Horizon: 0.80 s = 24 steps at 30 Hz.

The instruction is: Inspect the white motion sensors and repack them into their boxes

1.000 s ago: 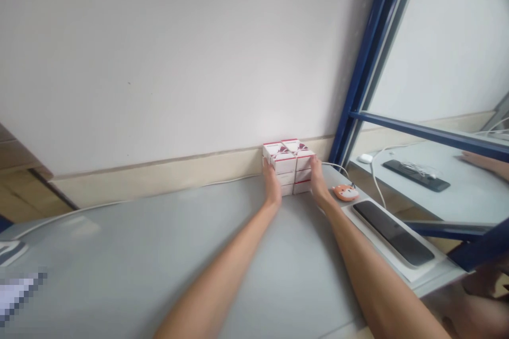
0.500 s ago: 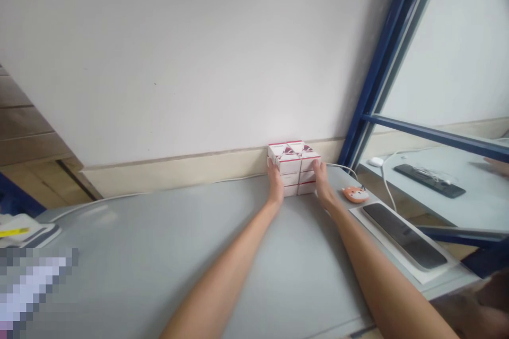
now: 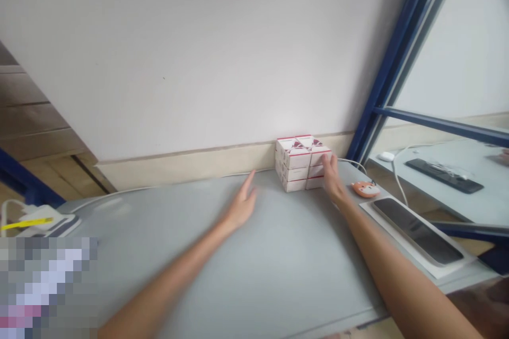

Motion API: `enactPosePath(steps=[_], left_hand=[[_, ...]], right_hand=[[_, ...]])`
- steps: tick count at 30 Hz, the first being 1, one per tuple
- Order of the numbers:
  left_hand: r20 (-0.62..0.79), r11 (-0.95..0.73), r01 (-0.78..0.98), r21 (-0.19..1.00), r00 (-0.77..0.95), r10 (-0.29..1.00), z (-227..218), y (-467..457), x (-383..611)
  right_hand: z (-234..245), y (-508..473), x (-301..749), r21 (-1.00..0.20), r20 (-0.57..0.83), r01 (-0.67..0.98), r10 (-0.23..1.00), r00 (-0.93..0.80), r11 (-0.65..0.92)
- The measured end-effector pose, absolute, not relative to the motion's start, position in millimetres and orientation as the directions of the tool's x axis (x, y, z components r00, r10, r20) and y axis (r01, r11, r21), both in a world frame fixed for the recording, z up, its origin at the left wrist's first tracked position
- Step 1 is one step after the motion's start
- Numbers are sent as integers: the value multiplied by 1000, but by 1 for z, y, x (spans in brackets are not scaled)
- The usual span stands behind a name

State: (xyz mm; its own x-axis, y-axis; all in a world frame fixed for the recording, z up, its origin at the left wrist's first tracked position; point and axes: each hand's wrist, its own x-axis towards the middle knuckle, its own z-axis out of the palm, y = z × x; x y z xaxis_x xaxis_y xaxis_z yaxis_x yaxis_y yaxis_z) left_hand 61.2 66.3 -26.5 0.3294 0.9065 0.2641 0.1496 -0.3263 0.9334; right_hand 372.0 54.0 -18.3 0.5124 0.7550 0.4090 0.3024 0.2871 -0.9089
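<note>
Several small white boxes (image 3: 297, 172) with red edges and dark red print stand against the wall, piled in two columns side by side. My right hand (image 3: 333, 180) rests along the right side of the pile, its fingers stretched out and touching the boxes rather than wrapped round one. Well to the left of the pile is my left hand (image 3: 241, 204), fingers apart and nothing in it, above the grey tabletop (image 3: 254, 270). The undersides and back of the boxes are hidden.
Right of the boxes lie an orange and white fox-faced mouse (image 3: 365, 189) and a dark flat slab (image 3: 417, 230) on a white sheet. A blue frame (image 3: 382, 74) borders the right side. At the left edge sits a white device (image 3: 51, 222) with a yellow strip and a cable.
My left hand has let go of the boxes' left side and moved left, its fingers spreading. My right hand stays at their right side. The view has shifted slightly.
</note>
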Motion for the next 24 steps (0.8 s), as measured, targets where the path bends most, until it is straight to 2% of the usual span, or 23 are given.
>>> enactPosePath(steps=[3, 7, 9, 12, 14, 19, 24], left_hand=[[266, -343, 259, 903, 289, 920, -24, 58, 1], [267, -381, 498, 779, 287, 920, -24, 58, -37], [257, -410, 568, 713, 332, 907, -27, 56, -38], [274, -533, 657, 533, 463, 843, -29, 50, -34], [278, -577, 675, 459, 508, 815, -29, 45, -32], [278, -598, 689, 409, 530, 801, -28, 42, -33], [269, -601, 689, 405, 539, 798, -26, 40, -32]], right_hand=[[-18, 52, 366, -908, 410, 314, 741, 531, 277], [-20, 51, 363, -911, 400, 336, 720, 568, 241], [-20, 50, 361, -910, 395, 352, 712, 580, 218], [-19, 49, 360, -907, 391, 380, 707, 590, 184], [-18, 48, 360, -907, 379, 393, 705, 600, 154], [-24, 48, 364, -913, 334, 403, 690, 642, 66], [-33, 49, 372, -902, 338, 428, 698, 631, 49]])
